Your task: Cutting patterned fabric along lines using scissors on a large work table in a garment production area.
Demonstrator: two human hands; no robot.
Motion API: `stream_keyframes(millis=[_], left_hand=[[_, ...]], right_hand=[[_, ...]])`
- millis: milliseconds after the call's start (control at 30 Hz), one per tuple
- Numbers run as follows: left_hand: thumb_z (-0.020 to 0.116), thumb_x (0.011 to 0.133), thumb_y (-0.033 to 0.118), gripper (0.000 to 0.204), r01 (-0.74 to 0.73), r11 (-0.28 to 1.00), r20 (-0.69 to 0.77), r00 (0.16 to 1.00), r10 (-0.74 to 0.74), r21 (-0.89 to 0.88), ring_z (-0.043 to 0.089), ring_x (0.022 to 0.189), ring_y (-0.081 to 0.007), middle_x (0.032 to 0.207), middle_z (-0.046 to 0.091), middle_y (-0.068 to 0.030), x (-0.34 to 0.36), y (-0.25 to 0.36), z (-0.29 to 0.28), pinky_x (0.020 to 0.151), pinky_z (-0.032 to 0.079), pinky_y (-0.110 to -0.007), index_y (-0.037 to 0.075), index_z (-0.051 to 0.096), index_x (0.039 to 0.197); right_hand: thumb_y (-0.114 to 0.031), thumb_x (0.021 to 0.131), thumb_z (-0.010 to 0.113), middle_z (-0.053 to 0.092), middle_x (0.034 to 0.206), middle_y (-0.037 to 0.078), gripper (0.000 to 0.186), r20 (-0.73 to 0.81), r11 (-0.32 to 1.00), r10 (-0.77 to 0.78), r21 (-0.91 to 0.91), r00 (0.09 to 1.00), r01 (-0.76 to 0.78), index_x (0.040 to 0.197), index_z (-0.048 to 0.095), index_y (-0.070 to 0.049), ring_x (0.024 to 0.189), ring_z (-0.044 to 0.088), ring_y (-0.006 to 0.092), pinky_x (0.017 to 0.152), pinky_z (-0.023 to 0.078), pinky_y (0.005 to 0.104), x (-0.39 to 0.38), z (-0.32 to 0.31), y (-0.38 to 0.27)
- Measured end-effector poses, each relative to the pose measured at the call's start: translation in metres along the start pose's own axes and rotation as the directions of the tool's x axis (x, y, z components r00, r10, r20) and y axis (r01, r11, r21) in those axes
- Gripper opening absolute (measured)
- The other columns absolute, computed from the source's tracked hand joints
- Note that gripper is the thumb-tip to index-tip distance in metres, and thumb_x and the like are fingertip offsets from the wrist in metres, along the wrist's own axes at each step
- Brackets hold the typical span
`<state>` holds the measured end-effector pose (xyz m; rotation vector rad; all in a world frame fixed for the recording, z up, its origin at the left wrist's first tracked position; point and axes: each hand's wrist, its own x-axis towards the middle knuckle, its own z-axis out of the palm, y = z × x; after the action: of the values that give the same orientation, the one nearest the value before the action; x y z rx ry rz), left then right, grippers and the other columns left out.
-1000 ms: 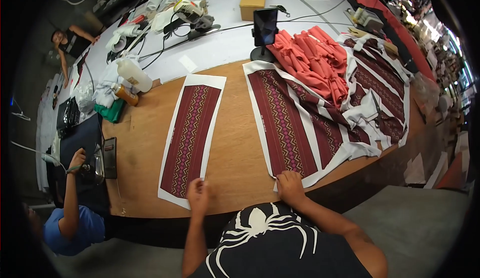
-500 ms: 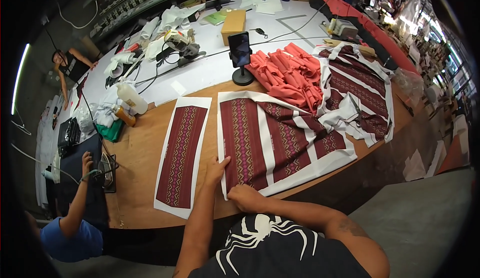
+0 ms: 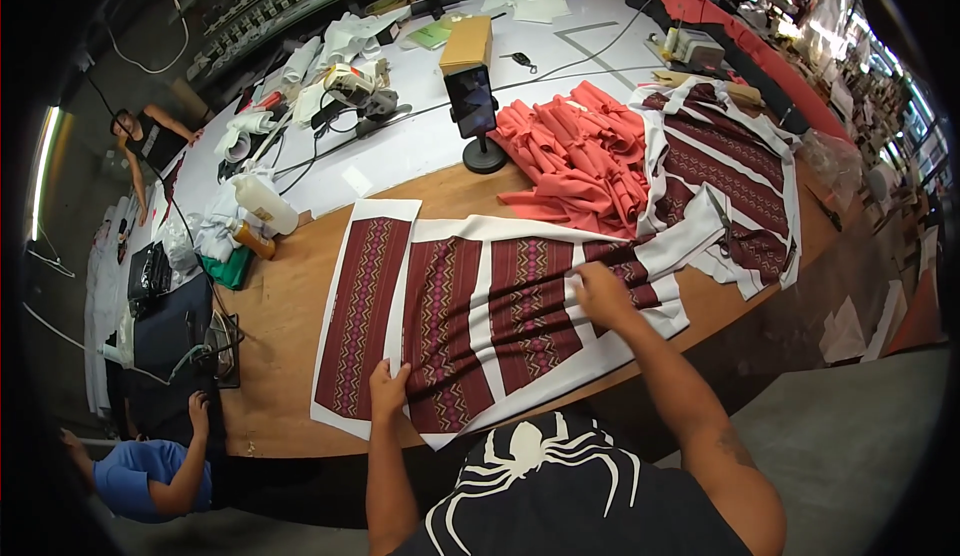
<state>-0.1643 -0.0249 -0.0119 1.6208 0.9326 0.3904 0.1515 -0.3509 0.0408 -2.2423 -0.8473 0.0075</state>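
Observation:
A long maroon patterned fabric panel with white borders (image 3: pixel 500 311) lies spread across the wooden table (image 3: pixel 280 306). My left hand (image 3: pixel 388 388) presses flat on its near left edge, beside a separate narrow maroon strip (image 3: pixel 360 306). My right hand (image 3: pixel 603 291) rests on the panel's right part, fingers bent on the cloth, near where it runs into a heap of similar maroon and white pieces (image 3: pixel 735 181).
A pile of folded coral-red fabric (image 3: pixel 580 156) and a phone on a round stand (image 3: pixel 475 106) sit behind the panel. Bottles (image 3: pixel 262 204), tools and cables crowd the white far surface. A person in blue (image 3: pixel 150 471) sits at lower left; another stands far left.
The wide panel has slid left across the table until it overlaps the narrow strip. My left hand moved to its near left edge and my right hand reached out onto its right part.

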Motion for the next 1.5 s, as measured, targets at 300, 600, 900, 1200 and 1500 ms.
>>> stream_keyframes(millis=[300, 600, 900, 1200, 1500], left_hand=[[0.068, 0.079, 0.011, 0.027, 0.004, 0.941, 0.073, 0.997, -0.030, 0.340, 0.061, 0.074, -0.0159, 0.084, 0.067, -0.0093, -0.006, 0.041, -0.047, 0.068, 0.050, -0.031, -0.006, 0.065, 0.101], [0.079, 0.079, 0.021, 0.053, -0.079, 0.733, -0.141, 0.962, 0.234, 0.676, 0.059, 0.108, -0.0380, 0.116, 0.059, -0.0236, -0.026, 0.028, -0.003, 0.094, 0.047, -0.044, -0.002, 0.057, 0.121], [0.078, 0.079, 0.015, 0.054, -0.163, 0.689, -0.042, 0.962, 0.271, 0.706, 0.054, 0.112, -0.0409, 0.119, 0.054, -0.0232, -0.014, 0.047, 0.035, 0.096, 0.046, -0.046, -0.002, 0.054, 0.124], [0.074, 0.084, 0.017, 0.050, -0.166, 0.709, -0.110, 0.939, 0.327, 0.686, 0.056, 0.109, -0.0411, 0.113, 0.058, -0.0237, 0.032, 0.052, 0.035, 0.095, 0.046, -0.045, -0.004, 0.054, 0.124], [0.069, 0.087, 0.014, 0.035, -0.564, 0.600, 0.165, 0.792, 0.588, 0.568, 0.061, 0.105, -0.0384, 0.113, 0.064, -0.0202, 0.140, 0.085, 0.075, 0.096, 0.046, -0.043, -0.001, 0.061, 0.118]], right_hand=[[-0.016, 0.087, 0.062, 0.067, 0.095, 0.021, 0.016, -0.028, 0.989, 0.138, -0.042, 0.990, -0.139, 0.094, 0.064, -0.001, 0.090, 0.064, 0.0405, 0.078, 0.050, 0.0474, 0.060, -0.074, 0.062], [-0.028, 0.091, 0.059, 0.061, 0.110, 0.017, 0.046, 0.082, 0.908, -0.056, -0.409, 0.995, 0.085, 0.135, 0.052, -0.016, 0.082, 0.068, 0.0370, 0.070, 0.056, 0.0480, 0.115, 0.035, 0.063], [-0.014, 0.083, 0.059, 0.067, 0.093, 0.017, 0.014, 0.062, 0.738, 0.099, -0.674, 0.993, -0.031, 0.085, 0.072, -0.009, 0.077, 0.070, 0.0309, 0.065, 0.057, 0.0446, 0.156, 0.009, 0.140], [-0.021, 0.086, 0.063, 0.062, 0.099, 0.020, 0.020, -0.007, 0.900, -0.052, -0.433, 0.999, 0.044, 0.097, 0.065, -0.005, 0.089, 0.063, 0.0391, 0.076, 0.051, 0.0494, 0.115, -0.020, 0.067], [-0.015, 0.082, 0.070, 0.064, 0.091, 0.021, 0.020, 0.301, 0.990, -0.056, -0.107, 0.952, 0.092, 0.096, 0.063, -0.002, 0.092, 0.060, 0.0410, 0.085, 0.045, 0.0488, 0.092, 0.013, 0.058]])
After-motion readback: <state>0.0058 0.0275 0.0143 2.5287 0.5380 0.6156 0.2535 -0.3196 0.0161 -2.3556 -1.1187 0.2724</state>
